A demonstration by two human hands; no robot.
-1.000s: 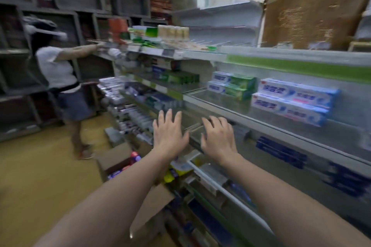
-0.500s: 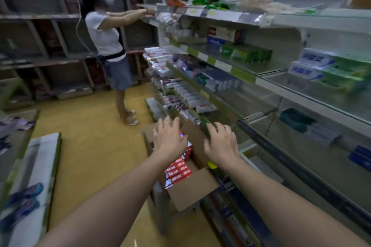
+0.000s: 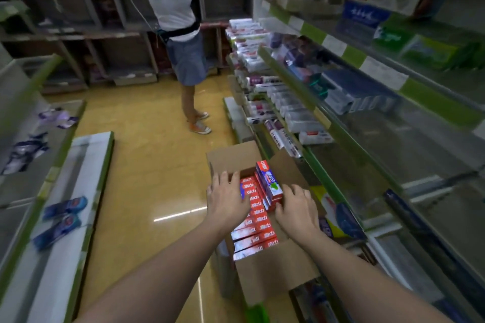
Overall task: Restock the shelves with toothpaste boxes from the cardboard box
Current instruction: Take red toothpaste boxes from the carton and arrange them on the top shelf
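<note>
An open cardboard box stands on the floor beside the shelving, flaps spread. Inside lies a row of red toothpaste boxes, and one red-and-blue toothpaste box sticks up above the others. My left hand rests fingers apart on the left part of the row. My right hand is spread just right of the raised box, fingertips at its lower end. Neither hand has closed on a box.
Metal shelves with green price strips run along the right, holding toothpaste packs. Another person stands ahead in the aisle, reaching to an upper shelf. A low shelf unit with blue packets lies at the left. Yellow floor in between.
My view has swung down from the shelves to the cardboard box. Both hands have dropped from in front of the shelf into the box, onto the toothpaste boxes.
</note>
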